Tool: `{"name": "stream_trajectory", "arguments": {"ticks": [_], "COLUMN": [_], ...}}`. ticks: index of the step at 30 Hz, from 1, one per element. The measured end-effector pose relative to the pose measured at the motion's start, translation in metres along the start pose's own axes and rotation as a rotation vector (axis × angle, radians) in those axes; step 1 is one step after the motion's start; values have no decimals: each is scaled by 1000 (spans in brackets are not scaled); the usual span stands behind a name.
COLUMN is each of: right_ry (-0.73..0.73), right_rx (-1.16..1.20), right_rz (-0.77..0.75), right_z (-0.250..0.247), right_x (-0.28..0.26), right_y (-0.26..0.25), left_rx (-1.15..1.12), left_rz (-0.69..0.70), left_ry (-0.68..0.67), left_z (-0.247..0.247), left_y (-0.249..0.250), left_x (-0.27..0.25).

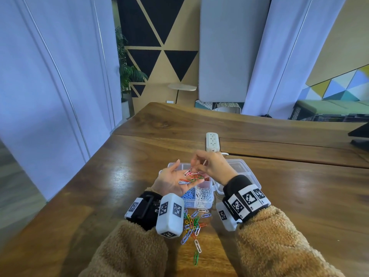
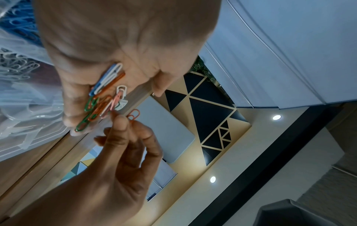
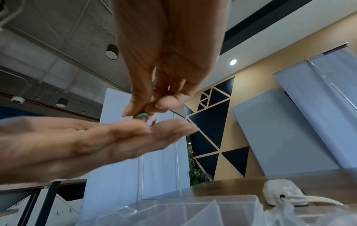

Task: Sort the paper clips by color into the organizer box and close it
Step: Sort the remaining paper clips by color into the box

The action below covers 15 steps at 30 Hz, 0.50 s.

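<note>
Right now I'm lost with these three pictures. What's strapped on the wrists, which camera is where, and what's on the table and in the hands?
No machine here: a person works with bare hands, a camera strapped on each wrist and a third on the head. The big picture is the head view; the other two look along each hand. On the wooden table sit a clear organizer box with blue and white clips in it, a loose pile of clips and a power strip. The left hand cups mixed clips in its palm; the right hand pinches an orange clip.
</note>
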State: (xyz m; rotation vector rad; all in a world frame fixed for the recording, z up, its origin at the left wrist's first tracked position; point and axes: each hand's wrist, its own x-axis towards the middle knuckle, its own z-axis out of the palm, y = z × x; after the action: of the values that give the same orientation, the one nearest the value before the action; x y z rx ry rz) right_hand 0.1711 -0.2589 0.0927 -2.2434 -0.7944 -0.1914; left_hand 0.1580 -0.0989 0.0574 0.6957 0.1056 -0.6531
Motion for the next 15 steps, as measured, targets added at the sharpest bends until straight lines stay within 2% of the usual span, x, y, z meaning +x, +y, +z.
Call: {"name": "stream_trajectory", "arguments": {"ticks": [3,7,12,15], "right_ry": [-3,-80,-112,-121], "right_rx": [-126,-288,-367,-305], "right_rz": [-79,-91,-59,-45], "right_z": [-1,5,9,11], "right_x": [0,0,1,3], "right_y": [2,4,-2,0], "left_rx": [-14,-59,-40,-29], "left_rz": [25,57,56,38], "left_ry": [24,19,-3,-14], "left_z": [-1,4,5,5], "left_y": [0,-2,-1,-1], "left_x": [0,-1,-1,-1]}}
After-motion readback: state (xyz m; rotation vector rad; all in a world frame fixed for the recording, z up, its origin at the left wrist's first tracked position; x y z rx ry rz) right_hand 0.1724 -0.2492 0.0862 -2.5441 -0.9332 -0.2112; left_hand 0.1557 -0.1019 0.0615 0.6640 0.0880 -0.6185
